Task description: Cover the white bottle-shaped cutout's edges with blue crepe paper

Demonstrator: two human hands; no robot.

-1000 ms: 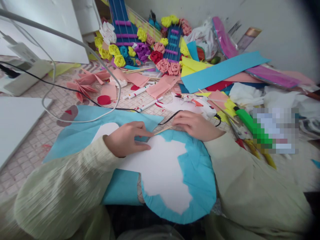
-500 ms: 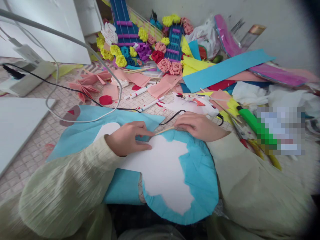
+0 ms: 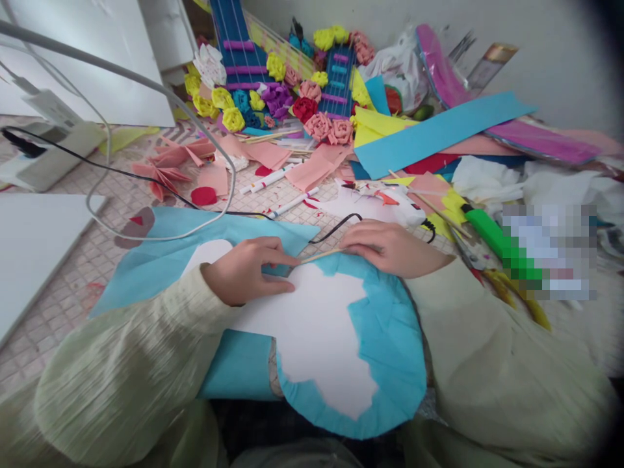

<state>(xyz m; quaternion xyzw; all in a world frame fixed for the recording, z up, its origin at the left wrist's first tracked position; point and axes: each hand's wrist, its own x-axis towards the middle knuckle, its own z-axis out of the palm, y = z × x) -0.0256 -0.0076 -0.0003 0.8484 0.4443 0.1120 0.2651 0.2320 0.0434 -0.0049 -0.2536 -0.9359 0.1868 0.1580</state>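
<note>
A white guitar-shaped cutout (image 3: pixel 322 331) lies in front of me, its neck pointing left and its round body partly edged with folded-over blue crepe paper (image 3: pixel 390 351). My left hand (image 3: pixel 256 270) grips the cutout where neck meets body, thumb pressed on its face and fingertips at the upper edge. Between the hands, a thin wooden stick (image 3: pixel 319 256) runs along that edge, its left end by my left fingertips. My right hand (image 3: pixel 390 247) is closed on the stick's other end, over the blue-covered rim. Another blue crepe sheet (image 3: pixel 244 367) is beneath the neck.
Behind the cutout lie a white glue gun (image 3: pixel 375 205) with a black cord, markers (image 3: pixel 295 203) and pink paper pieces (image 3: pixel 316 168). Paper flowers (image 3: pixel 305 109) and blue toy guitars (image 3: pixel 336 84) stand at the back. A green cutter (image 3: pixel 502 244) is right; a power strip (image 3: pixel 51 156) left.
Both hands and the cutout stay almost in place, with the stick still between them. The background is slightly shifted by a small camera movement.
</note>
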